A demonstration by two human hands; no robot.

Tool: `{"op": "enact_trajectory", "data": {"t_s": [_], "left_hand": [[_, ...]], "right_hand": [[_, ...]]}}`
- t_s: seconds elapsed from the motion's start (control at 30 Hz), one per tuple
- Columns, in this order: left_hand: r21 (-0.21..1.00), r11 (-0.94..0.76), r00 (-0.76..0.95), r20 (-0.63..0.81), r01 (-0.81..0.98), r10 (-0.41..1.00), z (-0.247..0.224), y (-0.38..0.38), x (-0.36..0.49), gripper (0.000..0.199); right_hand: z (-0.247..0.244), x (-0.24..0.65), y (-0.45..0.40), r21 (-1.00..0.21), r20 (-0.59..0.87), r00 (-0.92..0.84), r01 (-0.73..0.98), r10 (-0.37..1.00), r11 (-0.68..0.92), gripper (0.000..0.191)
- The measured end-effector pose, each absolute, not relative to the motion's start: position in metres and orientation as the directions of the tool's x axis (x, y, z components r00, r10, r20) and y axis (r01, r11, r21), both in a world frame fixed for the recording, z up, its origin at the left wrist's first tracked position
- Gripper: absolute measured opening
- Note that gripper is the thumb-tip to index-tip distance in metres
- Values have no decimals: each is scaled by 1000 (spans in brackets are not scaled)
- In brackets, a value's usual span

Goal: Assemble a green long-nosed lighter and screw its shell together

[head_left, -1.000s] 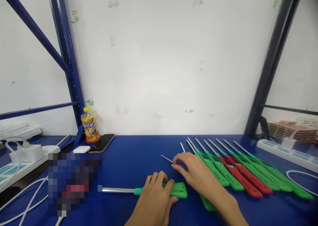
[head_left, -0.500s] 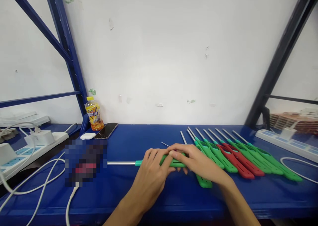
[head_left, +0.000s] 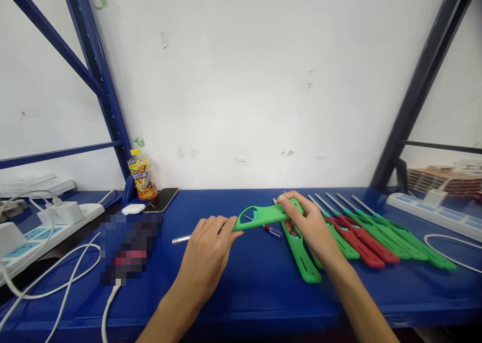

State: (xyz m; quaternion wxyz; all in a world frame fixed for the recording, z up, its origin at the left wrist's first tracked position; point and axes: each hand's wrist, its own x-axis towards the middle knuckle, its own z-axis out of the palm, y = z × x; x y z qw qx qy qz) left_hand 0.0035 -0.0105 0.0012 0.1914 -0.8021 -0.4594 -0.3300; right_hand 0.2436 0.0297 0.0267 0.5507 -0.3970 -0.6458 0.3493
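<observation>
Both of my hands hold a long-necked green lighter (head_left: 269, 215) above the table. My left hand (head_left: 209, 247) is closed around its neck end, and the metal tube (head_left: 181, 239) sticks out to the left past the fingers. With thumb and fingers, my right hand (head_left: 311, 230) grips the far end of the green handle. Behind and below the lighter lies a small screwdriver (head_left: 273, 231) with a reddish-blue clear handle; its thin shaft shows through the trigger opening. Just under my right hand rests another green lighter (head_left: 305, 260).
Several green and red lighters (head_left: 361, 242) lie in a slanted row on the blue table (head_left: 241, 293). At left are a phone (head_left: 161, 200), a white case (head_left: 133, 209), a drink bottle (head_left: 142, 176), a blurred-out object (head_left: 130, 252) and cables. Power strips (head_left: 437, 212) flank both sides.
The lighter has been raised off the table and its handle tilted up. My right hand has moved right to the handle's end; my left hand has slid left over the neck. The screwdriver's handle is now uncovered.
</observation>
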Motion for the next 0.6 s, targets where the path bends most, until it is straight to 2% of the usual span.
{"op": "enact_trajectory", "data": {"t_s": [0.23,0.4,0.6], "left_hand": [[253,-554,374,516,793,771,7,-22,14,22],[430,-547,429,346,718,835,26,-28,8,44],[476,-462,350,307,748,885,33,-26,2,33]], "right_hand": [[22,242,29,-864,485,4,154,875,479,37],[23,243,25,-821,549,-14,179,836,542,33],[21,243,29,-773,553,-116,298,825,560,28]]}}
